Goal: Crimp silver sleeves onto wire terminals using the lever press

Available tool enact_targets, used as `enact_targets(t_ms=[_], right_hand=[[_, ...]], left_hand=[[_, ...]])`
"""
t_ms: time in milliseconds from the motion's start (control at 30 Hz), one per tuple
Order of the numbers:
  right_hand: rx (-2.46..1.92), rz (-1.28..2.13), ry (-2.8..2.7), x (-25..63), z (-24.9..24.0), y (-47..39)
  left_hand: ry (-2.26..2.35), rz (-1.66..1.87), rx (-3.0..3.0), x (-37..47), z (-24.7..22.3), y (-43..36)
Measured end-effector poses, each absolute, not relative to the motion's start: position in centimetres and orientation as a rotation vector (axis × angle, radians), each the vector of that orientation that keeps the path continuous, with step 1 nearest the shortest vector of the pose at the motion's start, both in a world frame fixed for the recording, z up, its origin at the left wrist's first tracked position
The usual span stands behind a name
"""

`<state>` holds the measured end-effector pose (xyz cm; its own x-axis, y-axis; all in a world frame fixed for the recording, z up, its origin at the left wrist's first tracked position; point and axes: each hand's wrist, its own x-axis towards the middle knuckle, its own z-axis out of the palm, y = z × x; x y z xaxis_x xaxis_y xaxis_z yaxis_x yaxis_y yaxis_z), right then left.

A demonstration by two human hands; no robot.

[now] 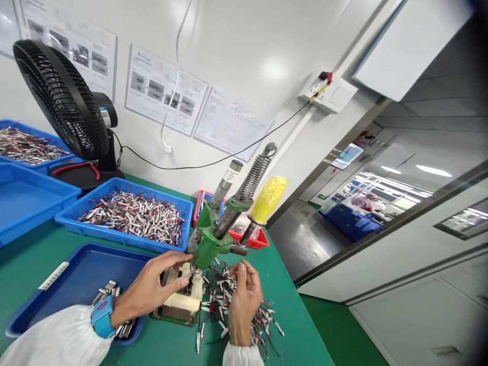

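Note:
A green hand press with a coil spring and a yellow-wrapped handle stands on the table. My left hand, with a blue band at the wrist, reaches to the press's base; thumb and forefinger are spread beside the ram, with no held thing visible between them. Right of the press, my right hand has thumb and fingers pinched together above a loose pile of small wired parts with red and black leads. Whatever is in that pinch is too small to make out.
Left of the press lies a dark blue tray with metal pieces. Behind it, a blue bin holds many wired parts. A black fan, red-handled pliers and a red bin stand around. The table's right edge is near.

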<state>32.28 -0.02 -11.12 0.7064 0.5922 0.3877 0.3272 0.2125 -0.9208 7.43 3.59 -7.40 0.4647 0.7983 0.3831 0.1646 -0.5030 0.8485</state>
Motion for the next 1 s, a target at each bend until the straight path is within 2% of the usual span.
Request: enact_targets(t_ms=[200, 367, 500, 567, 733, 1000], right_hand=[[-1.34, 0.324, -0.718, 32.3, -11.6, -0.3], [-1.356, 0.366, -0.74, 32.1, -11.7, -0.4], [-1.345, 0.392, -0.736, 31.7, -11.7, -0.5], [-1.338, 0.412, -0.73, 31.6, -11.6, -0.4], [-1.369, 0.4, -0.734, 30.9, -11.1, -0.5], [-1.374, 0.413, -0.895, 24.3, -10.4, -4.7]], left_hand=[[0.798, 1.043, 1.838, 9.3, -6.0, 3.4], [0.684, 0.807, 1.857, 8.1, -4.4, 4.4], [1.032, 1.069, 2.069, 3.2, -2.9, 6.6], [1.167, 1.056, 2.178, 0.7, -2.8, 7.3], [1.219, 0.535, 2.346, -1.4, -5.5, 5.7], [1.308, 0.435, 2.497, 0.5, -8.5, 4.0]])
